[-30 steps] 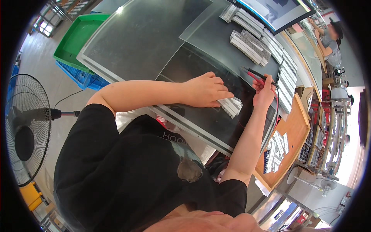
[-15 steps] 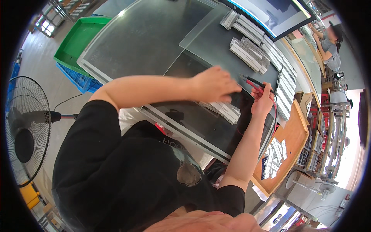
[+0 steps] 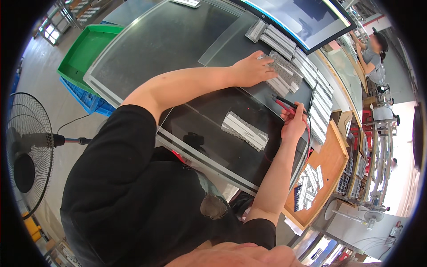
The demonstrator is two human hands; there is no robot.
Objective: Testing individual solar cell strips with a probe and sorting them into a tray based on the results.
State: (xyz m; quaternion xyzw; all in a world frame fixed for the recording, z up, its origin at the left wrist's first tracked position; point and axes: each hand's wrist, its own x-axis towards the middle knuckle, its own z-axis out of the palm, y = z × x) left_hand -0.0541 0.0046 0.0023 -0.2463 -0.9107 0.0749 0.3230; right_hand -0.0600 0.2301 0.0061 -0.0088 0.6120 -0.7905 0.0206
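Note:
My left hand [image 3: 253,70] reaches across the dark glass tabletop [image 3: 200,113] to a pile of flat white-and-grey strips [image 3: 286,73], its fingers apart and touching the near left end of the pile. Closed around a pair of red and black test probes [image 3: 285,103] is my right hand [image 3: 293,125], held over the table's right part. The probe tips point up and left, toward the pile. Nearer to me, between my forearms, a small group of similar strips [image 3: 245,131] lies on the glass.
A monitor [image 3: 307,22] stands at the far side, with rows of strips [image 3: 321,100] along the right. A wooden tray [image 3: 331,182] holds loose strips. At left are a green bin [image 3: 82,58] and a fan [image 3: 29,155]. Another person [image 3: 373,53] works at far right.
My left hand has moved from above the near strips to the far pile, uncovering the near group. The right hand still holds the probes. The whole view has shifted slightly.

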